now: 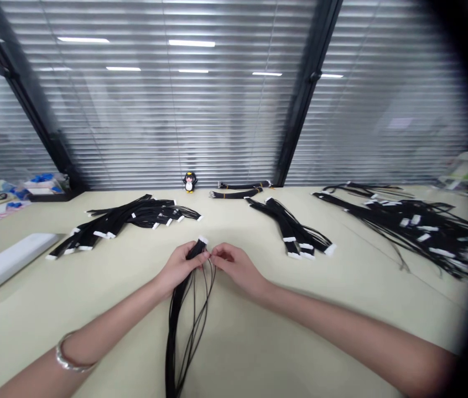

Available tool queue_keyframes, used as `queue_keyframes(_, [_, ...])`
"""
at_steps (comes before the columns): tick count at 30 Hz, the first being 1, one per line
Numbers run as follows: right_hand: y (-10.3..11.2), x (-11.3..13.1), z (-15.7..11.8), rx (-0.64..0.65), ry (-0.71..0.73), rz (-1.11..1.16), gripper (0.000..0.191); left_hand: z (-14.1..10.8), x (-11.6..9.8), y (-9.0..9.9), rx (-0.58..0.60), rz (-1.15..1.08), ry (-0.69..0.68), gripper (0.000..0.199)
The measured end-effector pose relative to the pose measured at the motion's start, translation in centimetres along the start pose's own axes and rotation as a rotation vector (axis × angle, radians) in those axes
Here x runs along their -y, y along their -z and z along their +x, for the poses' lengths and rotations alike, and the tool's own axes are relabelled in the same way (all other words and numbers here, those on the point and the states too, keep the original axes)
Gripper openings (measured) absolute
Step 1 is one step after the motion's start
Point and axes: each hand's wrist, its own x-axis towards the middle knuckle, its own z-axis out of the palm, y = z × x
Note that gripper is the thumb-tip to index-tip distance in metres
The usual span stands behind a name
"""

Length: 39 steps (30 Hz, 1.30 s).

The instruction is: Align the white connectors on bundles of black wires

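A black wire harness [171,342] with a white connector [203,240] at its top end hangs down toward me over the table. My left hand [180,267] is closed around the harness just below that connector, thumb on top. Close beside it on the right, my right hand [234,268] pinches at a thin black wire near the connector; the fingertips partly hide the wire's end. Several loose black wires [204,309] bow out to the right of the main bundle, below both hands.
Black harnesses with white connectors lie in a left pile [121,218], a smaller right pile [290,226] and a large far-right pile [420,226]. Tied bundles [238,193] and a penguin figurine [190,182] are at the back. A white power bank-like device [14,260] lies left.
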Motion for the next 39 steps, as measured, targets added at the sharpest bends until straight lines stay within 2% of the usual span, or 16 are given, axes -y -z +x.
queue_keyframes(4, [0.0, -0.1, 0.1, 0.0, -0.019, -0.003, 0.02, -0.2, -0.2, 0.0, 0.015, 0.006, -0.015, 0.034])
queue_keyframes(8, [0.1, -0.2, 0.0, 0.007, -0.027, 0.032, 0.018, -0.5, -0.7, -0.2, 0.131, 0.128, -0.056, 0.026])
queue_keyframes(10, [0.2, -0.3, 0.1, 0.004, -0.027, 0.051, 0.016, -0.5, -0.8, -0.4, 0.143, 0.14, -0.07, 0.025])
queue_keyframes(14, [0.2, 0.0, 0.2, 0.033, -0.016, 0.075, 0.019, -0.5, -0.5, -0.4, -0.035, 0.033, -0.067, 0.029])
queue_keyframes(17, [0.0, 0.3, 0.1, 0.074, -0.01, 0.039, 0.02, -0.5, -0.4, -0.2, -0.11, -0.081, -0.039, 0.03])
queue_keyframes(19, [-0.1, 0.3, -0.1, 0.104, 0.013, -0.017, 0.02, -0.6, -0.5, -0.2, -0.106, -0.154, -0.013, 0.032])
queue_keyframes(23, [-0.6, 0.1, -0.6, 0.171, 0.056, -0.141, 0.019, -1.0, -0.9, -0.6, -0.016, -0.252, 0.008, 0.031])
queue_keyframes(25, [-0.9, 0.2, -0.8, 0.219, 0.094, -0.252, 0.018, -1.0, -1.0, -0.7, -0.01, -0.37, 0.025, 0.028])
queue_keyframes(28, [-1.2, 0.9, -1.0, 0.288, 0.244, -0.429, 0.023, -0.7, -0.8, -0.2, -0.142, -0.647, 0.063, 0.029])
queue_keyframes(31, [-1.3, 2.0, -1.3, 0.342, 0.343, -0.417, 0.03, 0.1, -0.3, 0.8, -0.237, -0.838, 0.106, 0.033])
queue_keyframes(34, [-1.4, 3.2, -2.2, 0.35, 0.247, -0.343, 0.038, 0.3, 0.0, 1.2, -0.334, -0.829, 0.093, 0.04])
queue_keyframes(37, [-1.7, 4.3, -3.6, 0.366, 0.116, -0.252, 0.046, -0.1, -0.1, 0.4, -0.459, -0.76, 0.071, 0.046])
queue_keyframes(39, [-2.1, 4.6, -4.4, 0.438, 0.061, -0.208, 0.058, -0.3, -0.1, -0.1, -0.52, -0.728, 0.088, 0.048])
